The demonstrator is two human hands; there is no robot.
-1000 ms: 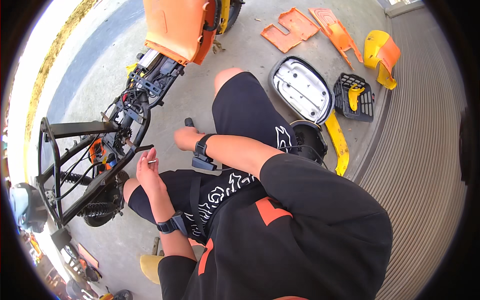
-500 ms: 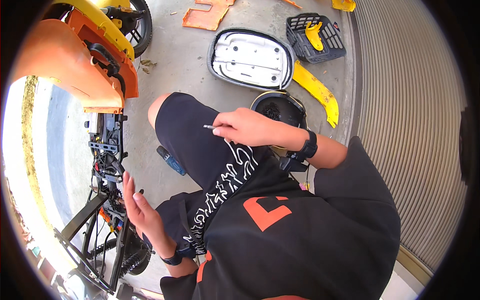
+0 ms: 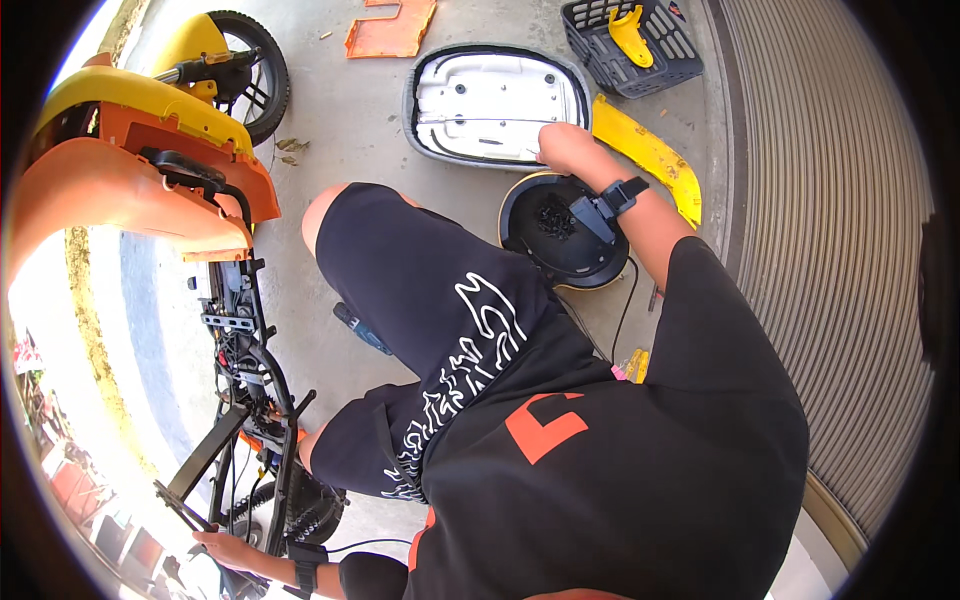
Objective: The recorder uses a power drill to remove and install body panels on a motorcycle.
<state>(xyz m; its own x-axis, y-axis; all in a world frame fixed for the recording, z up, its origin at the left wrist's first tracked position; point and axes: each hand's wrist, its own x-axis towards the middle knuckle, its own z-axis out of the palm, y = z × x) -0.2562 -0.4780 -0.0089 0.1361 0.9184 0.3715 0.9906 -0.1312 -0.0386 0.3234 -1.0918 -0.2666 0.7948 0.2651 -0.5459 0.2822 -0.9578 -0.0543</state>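
My right hand (image 3: 568, 148) is closed in a pinch at the near edge of an upturned grey-rimmed seat (image 3: 470, 90) with a white underside. A thin silver metal piece (image 3: 533, 152) pokes out from its fingers, most of it hidden. Just below that wrist lies a round black basin (image 3: 590, 262) with a pale rim, a heap of small dark parts (image 3: 556, 216) inside it. My left hand (image 3: 226, 549) is down at the rear of a stripped motorcycle's black frame (image 3: 205, 455), against or close beside a bar. Its fingers are small and partly hidden.
Orange body panels (image 3: 120, 190) and a front wheel (image 3: 262, 85) are at upper left. A blue power tool (image 3: 362, 328) lies by my leg. Beyond the seat are an orange panel (image 3: 392, 38), a yellow panel (image 3: 650, 150) and a black basket (image 3: 665, 70). A ribbed shutter (image 3: 830, 250) stands right.
My right hand has moved forward and right from above my thigh to the seat's edge, carrying the silver piece. My left hand has dropped back to the rear of the frame. The view has shifted.
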